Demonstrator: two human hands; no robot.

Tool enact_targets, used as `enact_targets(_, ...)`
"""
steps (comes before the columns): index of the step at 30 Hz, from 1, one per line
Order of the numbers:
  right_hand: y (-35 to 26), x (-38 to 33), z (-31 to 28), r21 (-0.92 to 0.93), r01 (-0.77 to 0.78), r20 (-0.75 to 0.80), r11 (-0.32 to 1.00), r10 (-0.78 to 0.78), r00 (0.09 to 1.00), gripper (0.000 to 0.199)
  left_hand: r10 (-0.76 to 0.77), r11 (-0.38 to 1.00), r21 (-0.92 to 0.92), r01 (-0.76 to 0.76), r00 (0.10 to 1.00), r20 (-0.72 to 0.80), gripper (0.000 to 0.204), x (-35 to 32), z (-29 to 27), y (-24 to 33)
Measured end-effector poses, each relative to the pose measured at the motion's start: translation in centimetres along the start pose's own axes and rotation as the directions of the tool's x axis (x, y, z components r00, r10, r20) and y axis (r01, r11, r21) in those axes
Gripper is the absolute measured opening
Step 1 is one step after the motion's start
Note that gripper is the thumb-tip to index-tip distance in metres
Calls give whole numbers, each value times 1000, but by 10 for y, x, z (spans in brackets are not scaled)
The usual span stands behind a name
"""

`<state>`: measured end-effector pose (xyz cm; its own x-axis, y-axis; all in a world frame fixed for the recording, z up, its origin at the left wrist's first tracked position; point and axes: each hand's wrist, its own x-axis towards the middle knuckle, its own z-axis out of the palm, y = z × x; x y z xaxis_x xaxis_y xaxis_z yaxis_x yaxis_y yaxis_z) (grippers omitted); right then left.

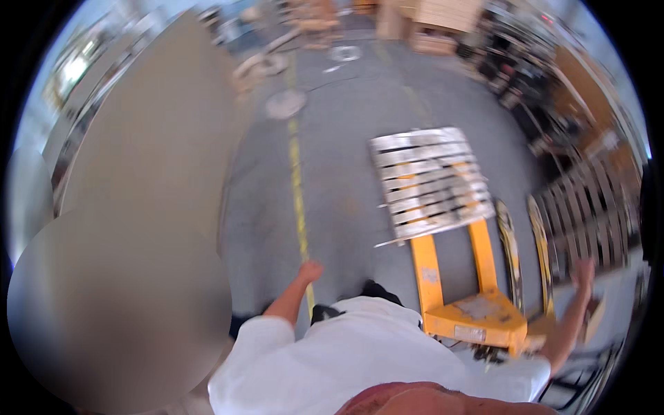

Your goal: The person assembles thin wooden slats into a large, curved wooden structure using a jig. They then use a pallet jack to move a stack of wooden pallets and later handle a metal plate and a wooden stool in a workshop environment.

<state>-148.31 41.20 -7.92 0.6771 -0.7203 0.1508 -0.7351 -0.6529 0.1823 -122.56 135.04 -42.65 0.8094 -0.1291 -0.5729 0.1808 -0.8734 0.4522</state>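
My left hand (312, 270) hangs above the floor near a yellow floor line. It looks closed, like a fist, and nothing shows in it. Out to the right is my right hand (583, 272), raised in front of dark slatted pallets (581, 207); motion smears its fingers, and I see no object in it. Between my hands stands a yellow pallet jack (477, 315), its forks reaching under a worn, whitish slatted pallet (436, 181). Both hands appear apart from the jack and the pallet.
Two narrow yellow-and-black forks (510, 249) lie right of the jack. A large grey-beige panel (159, 124) rises on the left, partly covered by a blurred round patch. Farther off are a round disc (286, 104), cardboard boxes (446, 14) and dark stacked items (519, 83).
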Motion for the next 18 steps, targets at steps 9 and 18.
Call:
enact_targets(9, -54, 135, -225, -629, -575, -557, 523, 213, 803, 17, 189, 954, -250, -167, 980, 67, 29, 164, -12, -44)
enact_targets(18, -433, 353, 132, -477, 688, 34, 547, -771, 636, 26, -451, 582, -767, 271, 892, -27, 16, 182, -4, 4)
